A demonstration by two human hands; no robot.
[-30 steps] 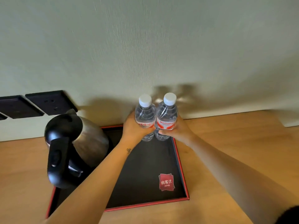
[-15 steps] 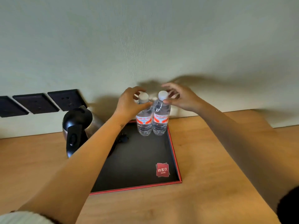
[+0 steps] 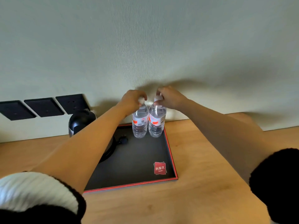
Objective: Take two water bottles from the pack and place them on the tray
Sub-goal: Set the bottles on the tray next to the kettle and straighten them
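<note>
Both hands (image 3: 131, 101) (image 3: 169, 97) now grip the bottles' (image 3: 140, 123) caps (image 3: 141, 99) — seemingly.

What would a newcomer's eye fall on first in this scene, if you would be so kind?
First, the two clear water bottles standing upright side by side in the far right corner of the black, red-edged tray, with the left hand and the right hand each closed over a white cap. Next, the red square label in the tray's near right corner. A dark kettle stands at the tray's far left, partly behind the left arm.
</note>
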